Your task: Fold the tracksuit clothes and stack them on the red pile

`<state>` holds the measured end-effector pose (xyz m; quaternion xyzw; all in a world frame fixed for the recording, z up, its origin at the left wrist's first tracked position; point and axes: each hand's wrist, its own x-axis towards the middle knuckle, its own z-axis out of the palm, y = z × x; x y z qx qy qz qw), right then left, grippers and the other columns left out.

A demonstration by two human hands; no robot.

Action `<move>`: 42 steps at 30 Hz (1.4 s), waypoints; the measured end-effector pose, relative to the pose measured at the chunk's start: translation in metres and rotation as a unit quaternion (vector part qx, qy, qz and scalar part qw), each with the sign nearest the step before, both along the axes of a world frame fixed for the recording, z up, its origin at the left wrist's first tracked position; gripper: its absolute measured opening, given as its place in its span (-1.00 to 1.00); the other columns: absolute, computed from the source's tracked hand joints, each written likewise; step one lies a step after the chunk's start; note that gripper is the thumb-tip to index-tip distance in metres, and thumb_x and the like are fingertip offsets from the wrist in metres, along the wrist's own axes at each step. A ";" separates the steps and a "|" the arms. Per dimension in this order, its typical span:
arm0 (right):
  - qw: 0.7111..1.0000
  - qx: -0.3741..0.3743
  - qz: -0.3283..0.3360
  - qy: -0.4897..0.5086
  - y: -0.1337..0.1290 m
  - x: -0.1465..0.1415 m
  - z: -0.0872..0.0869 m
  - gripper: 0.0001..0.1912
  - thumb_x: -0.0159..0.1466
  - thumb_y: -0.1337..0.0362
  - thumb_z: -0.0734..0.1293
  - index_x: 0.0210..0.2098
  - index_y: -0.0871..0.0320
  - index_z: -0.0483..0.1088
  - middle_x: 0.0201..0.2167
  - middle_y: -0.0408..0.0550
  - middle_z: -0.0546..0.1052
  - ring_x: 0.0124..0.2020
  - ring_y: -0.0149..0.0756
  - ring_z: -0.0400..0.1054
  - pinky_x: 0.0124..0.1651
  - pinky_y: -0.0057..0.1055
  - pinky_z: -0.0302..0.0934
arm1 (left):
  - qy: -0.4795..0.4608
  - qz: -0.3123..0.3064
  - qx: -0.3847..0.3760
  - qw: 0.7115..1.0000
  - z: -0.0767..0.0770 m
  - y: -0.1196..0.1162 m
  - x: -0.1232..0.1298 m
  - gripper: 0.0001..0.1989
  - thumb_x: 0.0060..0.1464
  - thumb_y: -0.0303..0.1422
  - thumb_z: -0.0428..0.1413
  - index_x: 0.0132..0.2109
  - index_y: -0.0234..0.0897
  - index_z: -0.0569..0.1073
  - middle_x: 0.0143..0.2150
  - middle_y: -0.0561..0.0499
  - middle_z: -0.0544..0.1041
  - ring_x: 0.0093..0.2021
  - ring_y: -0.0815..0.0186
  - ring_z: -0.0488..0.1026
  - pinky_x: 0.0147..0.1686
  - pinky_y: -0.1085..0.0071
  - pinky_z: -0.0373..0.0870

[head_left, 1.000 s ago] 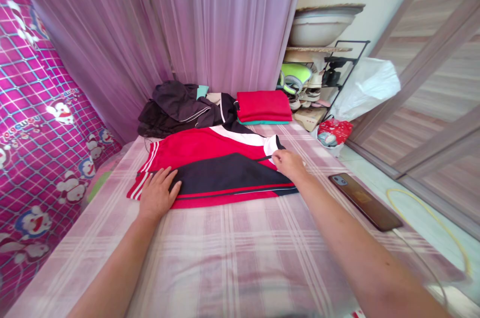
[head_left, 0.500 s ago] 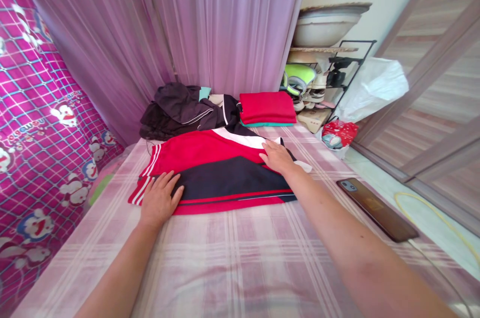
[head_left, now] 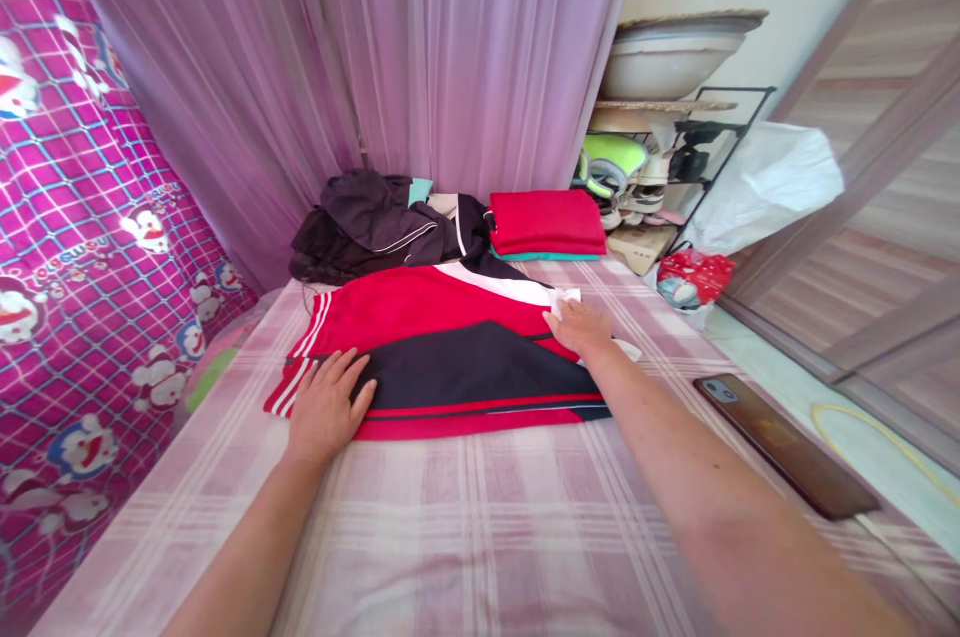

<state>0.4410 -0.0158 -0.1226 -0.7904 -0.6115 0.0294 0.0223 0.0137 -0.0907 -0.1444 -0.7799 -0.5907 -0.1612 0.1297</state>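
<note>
A red, black and white garment (head_left: pixel 465 367) lies folded lengthwise on the plaid bed sheet (head_left: pixel 450 537). My left hand (head_left: pixel 328 405) rests flat with fingers spread on its left end, beside the white-striped red cuff. At the garment's right end, my right hand (head_left: pixel 579 325) touches the white part, its fingers bent over the cloth; whether they pinch it is too small to tell. White cloth shows just beyond the right fingertips and under the wrist.
Behind lie a dark crumpled clothes pile (head_left: pixel 360 227) and a folded red cloth (head_left: pixel 547 222) on green. A phone (head_left: pixel 784 442) with a cable is at the right. Beyond the bed stand a shoe rack (head_left: pixel 701 182) and white bag (head_left: pixel 787 182).
The view has shifted slightly, so most things sit further right and lower. My right fingers have drawn in over the white part, whose edge looks rumpled. My left hand stays on the cuff end.
</note>
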 end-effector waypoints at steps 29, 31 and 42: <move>0.987 0.058 0.149 -0.002 -0.091 -0.043 -0.022 -0.46 0.45 0.07 0.01 0.33 0.05 0.23 0.37 0.06 0.22 0.39 -0.12 0.04 0.36 0.07 -0.11 | -0.010 -0.044 -0.071 0.996 -0.004 -0.009 0.069 -0.49 0.30 -0.07 -0.12 0.28 -0.10 0.37 0.32 -0.09 0.36 0.34 0.05 0.24 0.31 -0.04 0.11; 0.984 0.091 0.150 -0.001 -0.092 -0.040 -0.026 -0.49 0.43 0.10 0.04 0.28 0.05 0.30 0.33 0.06 0.28 0.35 -0.10 0.11 0.34 0.04 -0.07 | -0.015 -0.047 -0.065 0.997 -0.007 -0.008 0.063 -0.48 0.29 -0.06 -0.11 0.27 -0.12 0.38 0.31 -0.10 0.37 0.34 0.06 0.24 0.32 -0.01 0.12; 0.971 0.181 0.148 0.051 -0.090 -0.029 -0.031 -0.58 0.35 0.21 0.15 0.07 0.15 0.50 0.14 0.08 0.50 0.16 -0.11 0.34 0.26 -0.16 0.14 | -0.034 -0.056 -0.064 0.996 -0.004 -0.010 0.061 -0.52 0.30 -0.09 -0.11 0.21 -0.15 0.45 0.26 -0.07 0.44 0.29 0.07 0.32 0.31 0.00 0.16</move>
